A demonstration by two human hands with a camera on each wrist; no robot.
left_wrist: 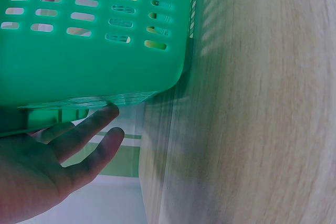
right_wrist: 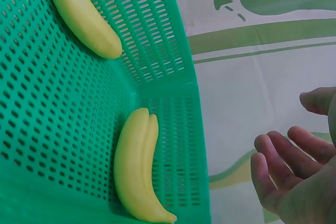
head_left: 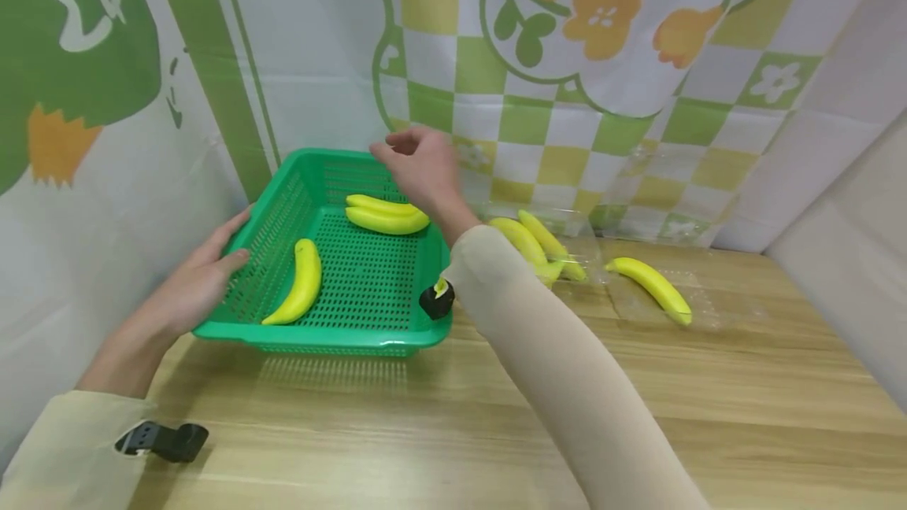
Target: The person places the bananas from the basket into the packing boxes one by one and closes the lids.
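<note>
A green perforated plastic basket (head_left: 361, 339) stands on the wooden table. My left hand (head_left: 194, 282) holds its left rim; in the left wrist view, the fingers (left_wrist: 86, 135) lie against the outside wall below the rim. Inside the basket, one yellow banana (head_left: 301, 283) lies at the left and a pair of bananas (head_left: 386, 219) lies side by side at the back. My right hand (head_left: 425, 168) is raised above the basket's back right corner, fingers loosely bent, holding nothing. The right wrist view shows that hand (right_wrist: 299, 171) apart from the basket's rim.
Right of the basket, a clear plastic container (head_left: 581, 227) holds more bananas (head_left: 524, 241). A single banana (head_left: 652, 287) lies farther right on clear plastic. A patterned curtain (head_left: 510, 116) hangs close behind, and white cloth walls flank both sides.
</note>
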